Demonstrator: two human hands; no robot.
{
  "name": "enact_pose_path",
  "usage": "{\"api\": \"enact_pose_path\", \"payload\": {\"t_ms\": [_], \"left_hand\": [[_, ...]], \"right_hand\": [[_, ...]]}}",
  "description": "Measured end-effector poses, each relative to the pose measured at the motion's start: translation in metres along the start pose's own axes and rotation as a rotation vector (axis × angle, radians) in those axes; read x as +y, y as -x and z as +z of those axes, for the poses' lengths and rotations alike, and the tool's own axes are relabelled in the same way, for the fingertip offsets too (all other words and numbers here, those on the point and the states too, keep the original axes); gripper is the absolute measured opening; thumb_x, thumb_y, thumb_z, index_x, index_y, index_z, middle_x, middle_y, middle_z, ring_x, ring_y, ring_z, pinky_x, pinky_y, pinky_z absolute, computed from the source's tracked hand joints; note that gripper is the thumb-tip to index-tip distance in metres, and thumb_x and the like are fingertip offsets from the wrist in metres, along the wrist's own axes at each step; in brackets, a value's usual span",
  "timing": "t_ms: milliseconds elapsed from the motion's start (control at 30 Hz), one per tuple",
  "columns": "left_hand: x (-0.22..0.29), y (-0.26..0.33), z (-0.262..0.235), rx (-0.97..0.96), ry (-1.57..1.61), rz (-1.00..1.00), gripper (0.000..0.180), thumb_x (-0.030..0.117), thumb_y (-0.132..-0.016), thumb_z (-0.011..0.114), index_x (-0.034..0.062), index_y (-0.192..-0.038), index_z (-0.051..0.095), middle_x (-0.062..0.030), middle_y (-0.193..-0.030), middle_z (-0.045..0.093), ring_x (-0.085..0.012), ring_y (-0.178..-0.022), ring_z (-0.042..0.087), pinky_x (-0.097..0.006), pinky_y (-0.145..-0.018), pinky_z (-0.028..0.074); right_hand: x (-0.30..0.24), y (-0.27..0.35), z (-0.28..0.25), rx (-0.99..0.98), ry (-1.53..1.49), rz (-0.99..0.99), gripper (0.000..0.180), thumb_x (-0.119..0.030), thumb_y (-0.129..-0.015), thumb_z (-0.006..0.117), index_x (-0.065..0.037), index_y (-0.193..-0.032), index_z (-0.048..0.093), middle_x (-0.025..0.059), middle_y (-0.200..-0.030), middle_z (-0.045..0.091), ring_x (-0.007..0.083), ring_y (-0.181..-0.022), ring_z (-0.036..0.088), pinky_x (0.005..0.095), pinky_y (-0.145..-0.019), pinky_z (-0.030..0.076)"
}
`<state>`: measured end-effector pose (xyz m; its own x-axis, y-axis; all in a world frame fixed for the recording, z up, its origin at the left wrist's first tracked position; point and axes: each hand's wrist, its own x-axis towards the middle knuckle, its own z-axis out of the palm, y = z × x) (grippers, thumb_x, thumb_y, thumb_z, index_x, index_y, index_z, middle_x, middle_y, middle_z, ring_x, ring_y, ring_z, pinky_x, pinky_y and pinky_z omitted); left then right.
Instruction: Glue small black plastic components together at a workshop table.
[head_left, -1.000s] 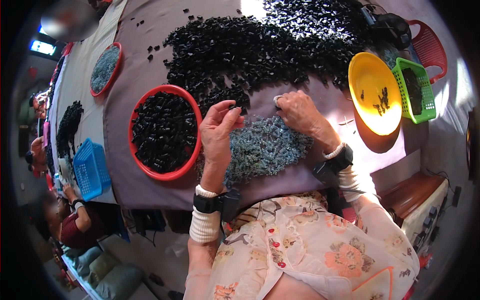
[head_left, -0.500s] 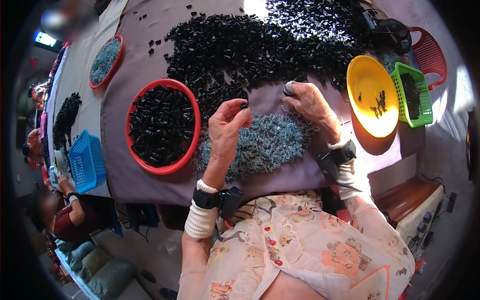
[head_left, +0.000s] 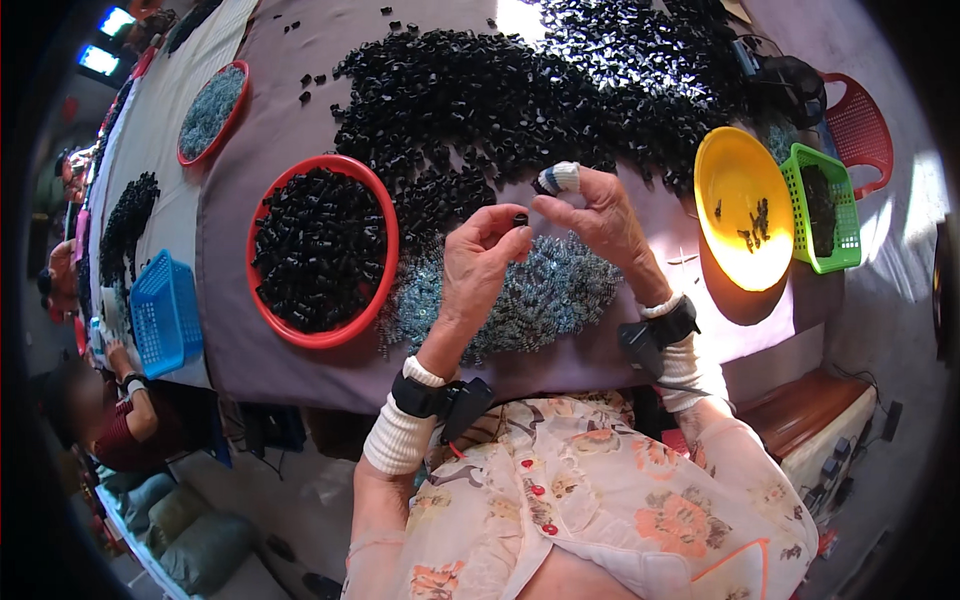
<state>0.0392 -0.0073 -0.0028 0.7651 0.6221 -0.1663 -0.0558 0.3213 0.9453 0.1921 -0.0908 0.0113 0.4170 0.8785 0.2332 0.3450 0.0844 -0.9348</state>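
Note:
My left hand (head_left: 475, 265) is closed, pinching a small black plastic piece (head_left: 520, 219) between thumb and forefinger. My right hand (head_left: 603, 222) hovers just right of it with thumb and fingers bent together; what they hold, if anything, is too small to make out. A white and blue wrap (head_left: 559, 179) covers one right fingertip. Below both hands spreads a heap of small bluish-silver metal pieces that look like springs (head_left: 545, 290). Beyond them lies a large pile of similar black plastic pieces (head_left: 470, 100).
A red basin (head_left: 391, 230) full of black pieces stands at left, a smaller red tray (head_left: 243, 100) of silvery pieces behind it. To the right are a yellow plate (head_left: 725, 190) and a green basket (head_left: 849, 220). A blue basket (head_left: 165, 315) and another person (head_left: 140, 410) are far left.
My right hand has come left and closer to my left hand, which has shifted slightly right, still pinching the black piece. The whole view has shifted a little.

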Motion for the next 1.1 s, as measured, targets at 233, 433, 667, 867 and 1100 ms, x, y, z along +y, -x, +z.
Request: {"api": "enact_pose_path", "payload": {"t_ms": [233, 433, 667, 867, 1100], "left_hand": [[0.009, 0.002, 0.009, -0.019, 0.033, -0.031, 0.023, 0.01, -0.085, 0.064, -0.0013, -0.105, 0.061, -0.0046, -0.084, 0.065, -0.009, -0.073, 0.061, -0.022, -0.067, 0.05], [0.007, 0.002, 0.006, -0.011, -0.015, -0.003, 0.023, 0.01, -0.084, 0.065, -0.0013, -0.105, 0.062, -0.0035, -0.083, 0.065, -0.0073, -0.072, 0.059, -0.021, -0.066, 0.049], [0.008, 0.003, 0.004, -0.009, -0.03, 0.017, 0.024, 0.009, -0.084, 0.065, -0.0011, -0.105, 0.062, -0.0024, -0.081, 0.065, -0.0066, -0.071, 0.058, -0.02, -0.065, 0.047], [0.012, 0.002, 0.003, -0.015, -0.087, 0.022, 0.023, 0.007, -0.084, 0.064, -0.0019, -0.104, 0.063, -0.0016, -0.08, 0.064, -0.006, -0.07, 0.057, -0.019, -0.065, 0.046], [0.013, 0.004, 0.001, -0.029, -0.135, -0.01, 0.023, 0.007, -0.084, 0.062, -0.0025, -0.105, 0.063, -0.0016, -0.08, 0.063, -0.0054, -0.071, 0.056, -0.02, -0.067, 0.046]], "right_hand": [[0.008, 0.01, 0.017, 0.081, -0.298, 0.022, 0.01, -0.008, -0.081, 0.067, -0.001, -0.083, 0.061, -0.0034, -0.073, 0.049, 0.0035, -0.064, 0.046, 0.0201, -0.054, 0.038], [0.005, 0.013, 0.02, 0.115, -0.346, 0.116, 0.008, -0.005, -0.081, 0.067, -0.001, -0.085, 0.061, -0.0028, -0.08, 0.054, 0.0036, -0.072, 0.052, 0.0195, -0.06, 0.044], [0.001, 0.011, 0.009, 0.003, -0.183, -0.004, 0.011, -0.002, -0.081, 0.066, 0.0, -0.092, 0.064, 0.0027, -0.086, 0.059, 0.0102, -0.078, 0.06, 0.0224, -0.065, 0.049], [-0.006, 0.005, 0.007, -0.057, -0.065, -0.095, 0.011, 0.003, -0.082, 0.061, 0.001, -0.093, 0.063, 0.0061, -0.09, 0.06, 0.0147, -0.078, 0.062, 0.0258, -0.065, 0.05], [-0.005, 0.004, 0.001, -0.11, 0.043, -0.157, 0.012, 0.002, -0.079, 0.065, 0.002, -0.091, 0.063, 0.0073, -0.09, 0.061, 0.0168, -0.075, 0.063, 0.0267, -0.064, 0.05]]}}
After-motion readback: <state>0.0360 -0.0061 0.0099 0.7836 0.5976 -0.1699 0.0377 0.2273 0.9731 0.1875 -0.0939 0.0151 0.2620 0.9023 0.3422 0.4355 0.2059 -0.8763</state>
